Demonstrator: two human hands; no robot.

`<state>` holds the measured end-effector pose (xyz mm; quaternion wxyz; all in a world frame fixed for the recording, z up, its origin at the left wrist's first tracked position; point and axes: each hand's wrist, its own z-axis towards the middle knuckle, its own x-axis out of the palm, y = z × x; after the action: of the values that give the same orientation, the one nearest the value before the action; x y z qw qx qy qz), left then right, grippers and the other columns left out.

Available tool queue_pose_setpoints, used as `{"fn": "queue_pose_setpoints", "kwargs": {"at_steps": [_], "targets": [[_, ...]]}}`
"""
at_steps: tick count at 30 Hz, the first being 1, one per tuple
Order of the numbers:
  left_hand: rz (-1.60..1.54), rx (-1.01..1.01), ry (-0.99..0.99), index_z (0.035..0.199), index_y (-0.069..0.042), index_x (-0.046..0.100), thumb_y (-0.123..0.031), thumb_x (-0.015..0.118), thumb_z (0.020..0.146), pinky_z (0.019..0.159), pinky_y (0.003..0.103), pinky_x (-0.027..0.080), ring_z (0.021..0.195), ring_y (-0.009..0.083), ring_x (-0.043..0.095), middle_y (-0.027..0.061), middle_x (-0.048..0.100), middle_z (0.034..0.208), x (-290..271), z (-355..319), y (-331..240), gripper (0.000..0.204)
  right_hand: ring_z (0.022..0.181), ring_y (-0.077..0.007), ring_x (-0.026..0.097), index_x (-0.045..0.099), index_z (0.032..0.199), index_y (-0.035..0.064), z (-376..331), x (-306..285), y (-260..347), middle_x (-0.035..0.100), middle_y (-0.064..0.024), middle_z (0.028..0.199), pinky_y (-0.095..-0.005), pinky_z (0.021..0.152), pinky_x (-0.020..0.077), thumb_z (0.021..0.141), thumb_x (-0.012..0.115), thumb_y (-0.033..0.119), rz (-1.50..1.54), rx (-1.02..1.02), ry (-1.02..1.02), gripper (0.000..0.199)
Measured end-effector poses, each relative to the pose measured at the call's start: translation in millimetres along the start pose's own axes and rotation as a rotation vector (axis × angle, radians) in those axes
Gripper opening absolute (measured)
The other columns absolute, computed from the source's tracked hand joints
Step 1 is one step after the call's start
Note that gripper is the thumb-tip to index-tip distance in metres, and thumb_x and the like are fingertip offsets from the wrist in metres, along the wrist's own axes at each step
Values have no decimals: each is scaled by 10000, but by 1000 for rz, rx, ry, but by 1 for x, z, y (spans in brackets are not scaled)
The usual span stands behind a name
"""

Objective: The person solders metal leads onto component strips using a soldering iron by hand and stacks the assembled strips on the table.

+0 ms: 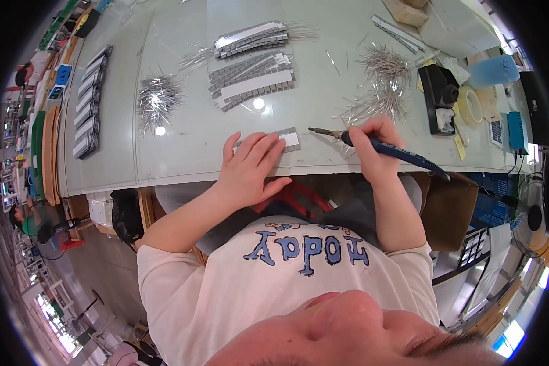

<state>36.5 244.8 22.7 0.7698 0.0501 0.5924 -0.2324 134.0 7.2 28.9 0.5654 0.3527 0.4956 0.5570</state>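
My left hand (250,165) lies flat, fingers spread, on a small grey and white strip of parts (288,139) at the near edge of the glass-topped table (183,140). My right hand (375,140) grips a blue-handled soldering iron (396,151), its metal tip (317,130) pointing left toward the strip, a short way off its right end. The iron's cord runs off to the right.
More grey and white strips (253,76) lie farther back, with another row (91,100) at the left. Heaps of thin metal pins (157,97) (381,82) sit on both sides. A black iron stand (440,97), tape roll (471,105) and blue box (517,131) stand right.
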Motion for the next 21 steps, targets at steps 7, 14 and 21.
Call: {"fn": "queue_pose_setpoints", "kwargs": {"at_steps": [7, 14, 21], "targets": [[2, -19, 3, 1213, -59, 551, -464, 670, 740, 1051, 470, 189, 1156, 222, 466, 72, 515, 1230, 2, -2, 5, 634, 554, -50, 414, 523, 718, 49, 0, 8, 2, 491, 15, 605, -225, 500, 341, 755, 699, 55, -13, 12, 34, 180], [13, -15, 7, 1224, -65, 543, -468, 669, 742, 1064, 478, 178, 1157, 224, 464, 72, 505, 1253, 3, -1, 5, 641, 546, -46, 409, 520, 711, 47, 1, 9, 0, 487, 17, 599, -220, 491, 333, 758, 694, 48, 1, -14, 49, 180], [6, -19, 13, 1247, -71, 532, -443, 682, 726, 1049, 486, 177, 1174, 234, 463, 64, 497, 1269, 5, -3, 6, 658, 549, -47, 406, 520, 707, 47, 0, 9, -4, 486, 16, 602, -222, 496, 332, 758, 694, 46, 11, -31, 38, 181]]}}
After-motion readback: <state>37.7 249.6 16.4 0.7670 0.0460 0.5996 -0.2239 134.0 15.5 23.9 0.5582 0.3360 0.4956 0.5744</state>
